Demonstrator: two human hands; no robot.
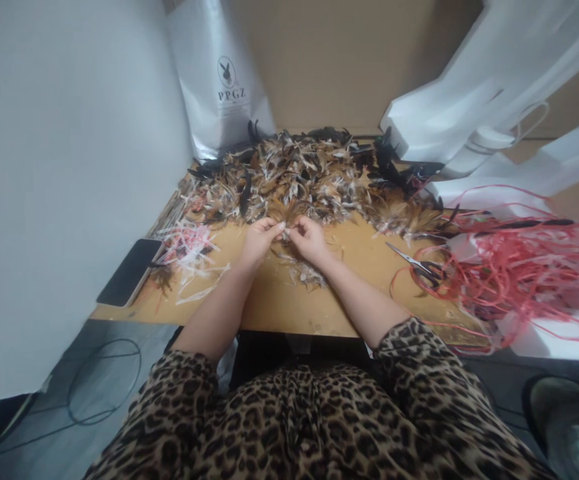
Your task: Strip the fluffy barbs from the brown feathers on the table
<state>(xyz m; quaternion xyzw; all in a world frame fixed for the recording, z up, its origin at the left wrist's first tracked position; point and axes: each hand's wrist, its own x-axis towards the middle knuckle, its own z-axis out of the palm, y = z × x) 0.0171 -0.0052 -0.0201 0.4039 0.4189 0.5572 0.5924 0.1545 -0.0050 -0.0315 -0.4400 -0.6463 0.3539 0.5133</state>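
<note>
Both hands meet over the middle of the wooden table (309, 313), pinching the base of a brown feather bunch (285, 211). My left hand (261, 239) is closed, thumb and fingertips pressed together at the bunch's lower end. My right hand (310, 240) pinches the same end from the other side, its fingertips nearly touching the left ones. The feathers fan out upward, away from me. Right behind them spreads a large pile of brown, white and black feathers (309, 170). A few pale feather scraps (309, 275) lie below the hands.
On the left lie a phone (130, 272) and a heap of white and pink strips (189, 245). Scissors (419, 264) rest at the right beside tangled red strings (529, 273). A silver printed bag (224, 87) stands behind the pile; white packaging (444, 120) is at back right.
</note>
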